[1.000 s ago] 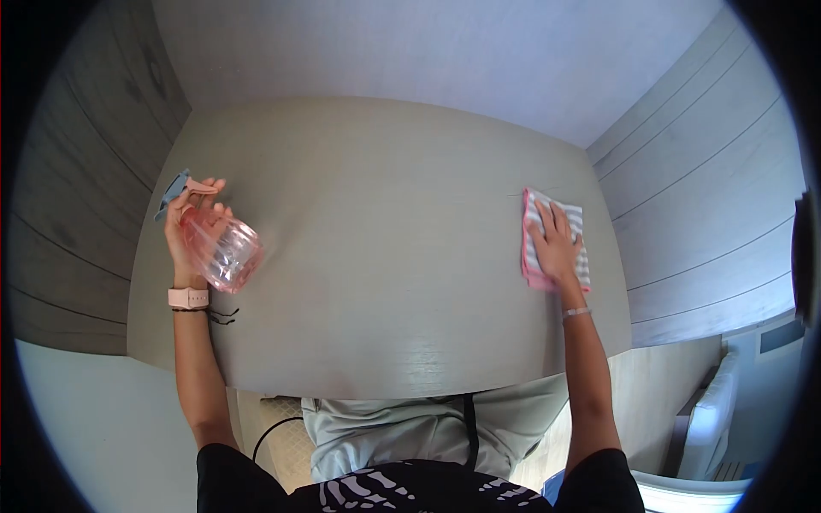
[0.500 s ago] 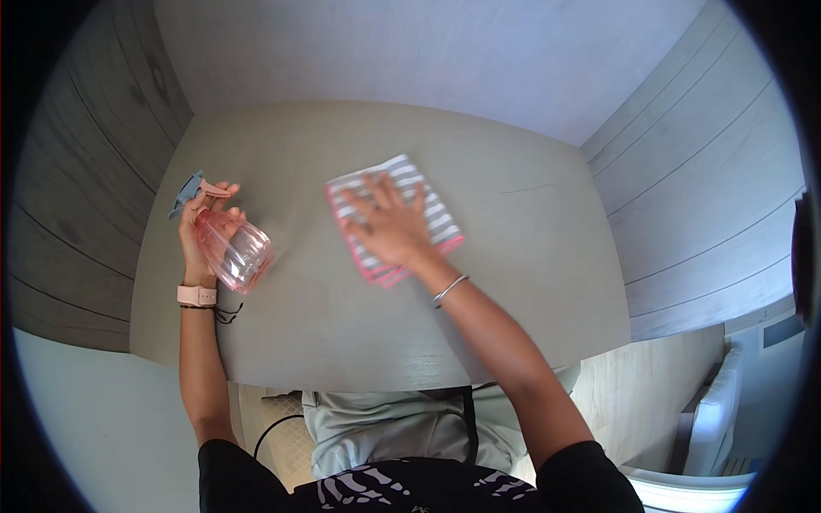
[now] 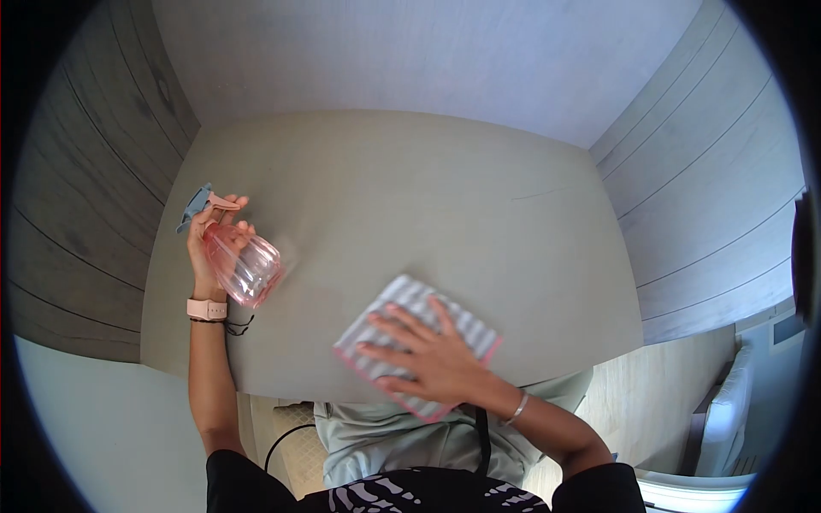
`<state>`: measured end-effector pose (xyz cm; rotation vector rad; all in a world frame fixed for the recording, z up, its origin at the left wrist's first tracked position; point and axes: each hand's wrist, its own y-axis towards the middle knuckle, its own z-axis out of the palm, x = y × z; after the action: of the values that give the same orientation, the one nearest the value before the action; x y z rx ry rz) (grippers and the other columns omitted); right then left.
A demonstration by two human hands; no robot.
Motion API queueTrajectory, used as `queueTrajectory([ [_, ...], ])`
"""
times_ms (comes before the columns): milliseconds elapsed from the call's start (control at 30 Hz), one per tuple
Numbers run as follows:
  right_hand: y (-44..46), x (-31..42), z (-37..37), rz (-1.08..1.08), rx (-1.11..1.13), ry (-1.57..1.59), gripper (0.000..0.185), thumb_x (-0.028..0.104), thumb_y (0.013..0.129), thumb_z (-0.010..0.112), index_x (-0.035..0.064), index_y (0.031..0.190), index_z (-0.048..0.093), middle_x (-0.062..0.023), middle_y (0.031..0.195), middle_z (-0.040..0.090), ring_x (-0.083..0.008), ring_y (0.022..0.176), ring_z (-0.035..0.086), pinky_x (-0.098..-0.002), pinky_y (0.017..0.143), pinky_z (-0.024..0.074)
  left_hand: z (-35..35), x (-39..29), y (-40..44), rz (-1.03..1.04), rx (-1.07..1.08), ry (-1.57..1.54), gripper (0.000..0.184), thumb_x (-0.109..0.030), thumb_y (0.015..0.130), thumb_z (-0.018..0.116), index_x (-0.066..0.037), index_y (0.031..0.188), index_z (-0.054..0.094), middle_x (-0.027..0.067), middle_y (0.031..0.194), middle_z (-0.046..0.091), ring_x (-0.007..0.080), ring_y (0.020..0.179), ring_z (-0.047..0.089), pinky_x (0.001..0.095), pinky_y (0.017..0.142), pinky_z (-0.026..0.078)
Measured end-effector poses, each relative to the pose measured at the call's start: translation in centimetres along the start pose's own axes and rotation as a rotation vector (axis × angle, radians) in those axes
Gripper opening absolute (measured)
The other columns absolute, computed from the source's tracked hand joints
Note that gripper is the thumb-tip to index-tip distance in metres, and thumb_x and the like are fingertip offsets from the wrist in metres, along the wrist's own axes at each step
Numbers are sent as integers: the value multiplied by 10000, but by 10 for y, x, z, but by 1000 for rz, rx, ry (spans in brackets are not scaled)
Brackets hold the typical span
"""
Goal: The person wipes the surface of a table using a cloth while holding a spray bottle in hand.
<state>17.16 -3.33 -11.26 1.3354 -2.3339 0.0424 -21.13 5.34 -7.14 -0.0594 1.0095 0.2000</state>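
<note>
Pressing flat on cloth point(image 3: 400, 295), our right hand point(image 3: 432, 363) spreads its fingers apart, hiding middle of it; pink-edged corner reaches past front edge of smooth grey table point(image 3: 385, 188). Motion blurs grey-white stripes; we can't make out weave. Our left hand point(image 3: 203, 252) clamps round neck of bottle point(image 3: 248, 269): see-through pink, rounded, shiny. We can't tell liquid level. Table edge cuts off pale, creased trousers point(image 3: 368, 436).

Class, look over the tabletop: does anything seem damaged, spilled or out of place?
A thin dark line lies on the right part of the tabletop, breaking its plain surface: perhaps a scratch or stray hair. No spill shows.
</note>
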Motion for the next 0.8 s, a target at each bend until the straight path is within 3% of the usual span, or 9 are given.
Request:
queueTrajectory([
  [200, -66, -98, -3, 537, -138, -136, 542, 517, 955, 525, 314, 1455, 481, -59, 1581, 337, -271, 1481, 261, -615, 1164, 79, -17, -21, -21, 21, 29, 45, 461, -328, 982, 502, 30, 1268, 553, 180, 1233, 635, 168, 777, 651, 363, 799, 567],
  [333, -106, -184, 20, 884, -275, -77, 545, 513, 954, 508, 332, 1466, 459, -61, 1561, 354, -264, 1469, 278, -637, 1161, 98, -19, -26, -29, 41, 36, 55, 464, -322, 985, 496, 32, 1283, 540, 181, 1267, 621, 177, 785, 654, 360, 798, 568],
  [367, -107, -199, 25, 880, -282, -72, 545, 513, 954, 508, 332, 1466, 459, -61, 1561, 354, -264, 1469, 278, -637, 1161, 98, -16, -24, -32, 55, 9, 54, 458, -322, 982, 493, 21, 1282, 532, 169, 1252, 619, 177, 772, 642, 368, 810, 564],
  [433, -103, -228, 36, 1109, -346, -10, 543, 519, 953, 476, 328, 1461, 467, -65, 1560, 345, -261, 1462, 287, -673, 1146, 86, -5, -20, -35, 74, -15, 60, 452, -323, 979, 489, 11, 1281, 525, 156, 1236, 617, 176, 759, 631, 376, 821, 559],
  [467, -94, -240, 42, 1105, -352, -4, 543, 519, 953, 476, 328, 1461, 467, -65, 1560, 345, -261, 1462, 287, -673, 1146, 86, 4, -18, -36, 86, -30, 46, 448, -324, 978, 489, 7, 1278, 526, 156, 1239, 615, 181, 757, 630, 377, 819, 558],
  [567, -62, -284, 57, 1414, -393, 7, 564, 553, 953, 415, 324, 1467, 455, -52, 1589, 278, -276, 1479, 236, -774, 1078, 67, 19, -2, -39, 80, -19, 31, 444, -327, 976, 488, 1, 1272, 530, 158, 1238, 616, 191, 759, 630, 381, 815, 556],
  [800, 20, -329, 60, 1367, -391, 3, 585, 576, 952, 401, 334, 1484, 418, -45, 1548, 325, -318, 1439, 293, -819, 1025, 117, 45, 43, -38, -10, 44, -1, 440, -335, 963, 497, -6, 1252, 544, 169, 1208, 632, 214, 752, 650, 400, 794, 554],
])
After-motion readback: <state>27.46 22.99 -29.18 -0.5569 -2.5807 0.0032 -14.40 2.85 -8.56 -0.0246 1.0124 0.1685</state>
